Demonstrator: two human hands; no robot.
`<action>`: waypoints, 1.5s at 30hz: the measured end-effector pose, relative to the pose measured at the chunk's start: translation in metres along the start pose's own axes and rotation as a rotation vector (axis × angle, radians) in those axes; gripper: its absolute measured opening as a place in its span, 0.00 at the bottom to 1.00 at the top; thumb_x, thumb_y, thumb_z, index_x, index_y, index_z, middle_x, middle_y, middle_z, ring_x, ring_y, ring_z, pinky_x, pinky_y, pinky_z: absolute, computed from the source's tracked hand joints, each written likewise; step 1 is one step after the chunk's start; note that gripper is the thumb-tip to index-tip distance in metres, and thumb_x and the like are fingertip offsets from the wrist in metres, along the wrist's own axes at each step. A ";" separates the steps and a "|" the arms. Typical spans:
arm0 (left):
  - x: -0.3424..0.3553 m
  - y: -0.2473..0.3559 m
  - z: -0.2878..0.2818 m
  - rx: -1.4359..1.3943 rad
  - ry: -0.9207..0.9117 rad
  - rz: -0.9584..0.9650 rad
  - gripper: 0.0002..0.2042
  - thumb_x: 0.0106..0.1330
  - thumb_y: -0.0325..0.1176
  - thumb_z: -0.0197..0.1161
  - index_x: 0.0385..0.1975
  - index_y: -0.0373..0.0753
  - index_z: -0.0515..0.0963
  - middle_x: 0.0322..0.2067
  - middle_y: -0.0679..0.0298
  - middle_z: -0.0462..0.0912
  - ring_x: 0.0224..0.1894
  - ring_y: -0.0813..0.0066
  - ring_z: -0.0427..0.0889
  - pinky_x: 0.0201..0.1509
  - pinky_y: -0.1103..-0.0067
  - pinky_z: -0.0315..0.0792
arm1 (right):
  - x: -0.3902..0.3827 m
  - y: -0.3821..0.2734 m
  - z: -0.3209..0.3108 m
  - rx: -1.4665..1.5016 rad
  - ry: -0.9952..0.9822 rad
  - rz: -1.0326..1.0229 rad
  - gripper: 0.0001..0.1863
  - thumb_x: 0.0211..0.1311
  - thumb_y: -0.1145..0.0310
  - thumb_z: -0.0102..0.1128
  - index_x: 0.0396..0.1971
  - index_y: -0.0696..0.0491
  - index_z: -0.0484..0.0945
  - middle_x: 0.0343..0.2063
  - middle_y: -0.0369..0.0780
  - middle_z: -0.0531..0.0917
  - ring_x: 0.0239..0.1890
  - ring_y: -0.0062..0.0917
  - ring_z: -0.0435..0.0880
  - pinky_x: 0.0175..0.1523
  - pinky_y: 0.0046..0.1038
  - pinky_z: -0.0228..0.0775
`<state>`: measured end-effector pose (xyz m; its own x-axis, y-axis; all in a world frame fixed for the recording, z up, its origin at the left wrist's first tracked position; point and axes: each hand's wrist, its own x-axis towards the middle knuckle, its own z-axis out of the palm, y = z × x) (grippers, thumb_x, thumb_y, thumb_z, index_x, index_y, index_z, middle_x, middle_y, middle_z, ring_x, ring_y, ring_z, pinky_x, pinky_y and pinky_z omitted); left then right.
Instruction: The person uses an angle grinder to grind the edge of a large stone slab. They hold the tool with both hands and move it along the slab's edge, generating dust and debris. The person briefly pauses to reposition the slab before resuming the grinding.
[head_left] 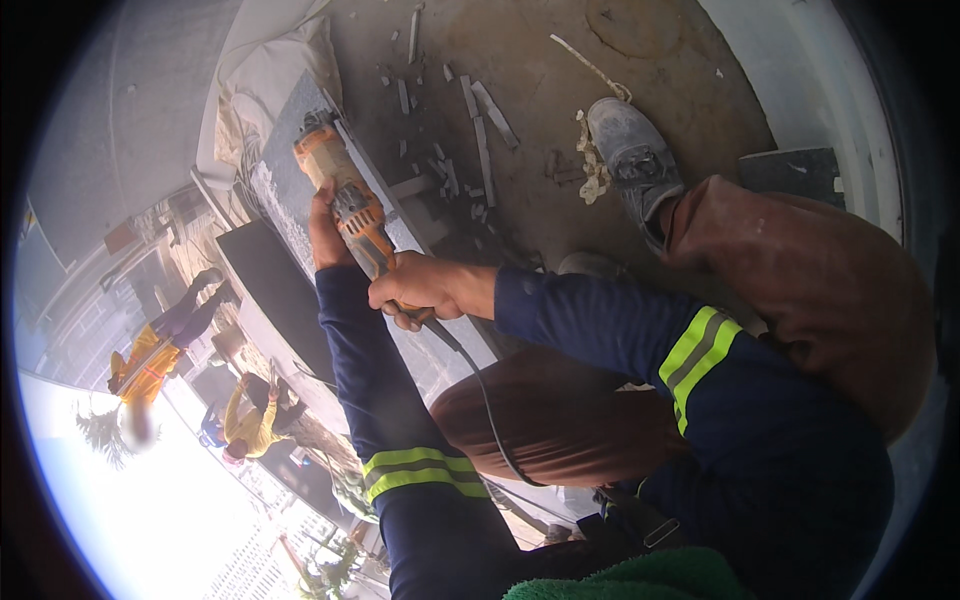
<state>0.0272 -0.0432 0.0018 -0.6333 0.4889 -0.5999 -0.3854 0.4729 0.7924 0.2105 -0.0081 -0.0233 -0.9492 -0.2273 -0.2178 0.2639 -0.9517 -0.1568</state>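
Note:
I hold an orange and grey angle grinder (350, 200) with both hands. My right hand (425, 285) is closed round its rear handle, where a dark power cord (483, 390) comes out. Farther forward, my left hand (325, 230) grips the body from its left side, fingers partly hidden behind the tool. The grinder's head is over the far end of a long grey slab (282, 150), near its right edge. Its disc is hard to make out, so I cannot tell whether it touches the slab.
Narrow offcut strips (485, 150) and broken pieces litter the dusty floor right of the slab. My shoe (632, 145) stands beyond them, near a dark flat piece (795, 172). Pale sheeting (290, 65) lies at the slab's far end. Two people, one in orange (150, 365), one in yellow (252, 425), are at left.

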 end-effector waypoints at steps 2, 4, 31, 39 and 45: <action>-0.005 -0.002 -0.002 -0.018 -0.023 -0.006 0.27 0.70 0.58 0.59 0.48 0.36 0.78 0.32 0.59 0.84 0.29 0.65 0.85 0.33 0.69 0.81 | -0.002 0.006 0.002 -0.006 0.007 0.002 0.05 0.59 0.75 0.63 0.26 0.57 0.76 0.18 0.40 0.77 0.16 0.28 0.80 0.20 0.33 0.68; -0.011 -0.006 0.001 -0.033 0.011 -0.001 0.26 0.70 0.58 0.59 0.47 0.36 0.78 0.32 0.58 0.84 0.29 0.65 0.85 0.33 0.69 0.81 | -0.006 0.010 0.001 0.002 0.011 0.014 0.05 0.59 0.75 0.63 0.26 0.57 0.76 0.18 0.40 0.77 0.16 0.28 0.80 0.20 0.33 0.68; -0.053 -0.028 -0.001 -0.123 -0.008 0.008 0.24 0.72 0.54 0.61 0.48 0.35 0.76 0.33 0.58 0.84 0.30 0.66 0.85 0.33 0.71 0.81 | -0.038 0.042 0.011 -0.024 0.000 0.014 0.08 0.56 0.74 0.62 0.20 0.56 0.75 0.16 0.39 0.76 0.15 0.26 0.79 0.18 0.31 0.67; -0.067 -0.031 0.005 -0.137 0.015 0.014 0.25 0.70 0.54 0.63 0.48 0.35 0.76 0.32 0.57 0.84 0.30 0.64 0.86 0.33 0.70 0.81 | -0.049 0.049 0.016 -0.032 0.006 0.027 0.08 0.57 0.74 0.63 0.21 0.55 0.74 0.16 0.38 0.75 0.15 0.25 0.78 0.18 0.30 0.65; -0.072 -0.027 0.010 -0.131 0.024 0.012 0.25 0.70 0.54 0.63 0.47 0.35 0.77 0.33 0.58 0.84 0.29 0.65 0.85 0.32 0.71 0.81 | -0.053 0.047 0.020 -0.025 0.003 0.034 0.08 0.59 0.73 0.63 0.22 0.54 0.75 0.16 0.36 0.75 0.15 0.23 0.77 0.19 0.27 0.64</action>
<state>0.0901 -0.0838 0.0229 -0.6537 0.4753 -0.5888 -0.4615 0.3663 0.8080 0.2699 -0.0452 0.0001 -0.9391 -0.2587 -0.2263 0.3001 -0.9380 -0.1732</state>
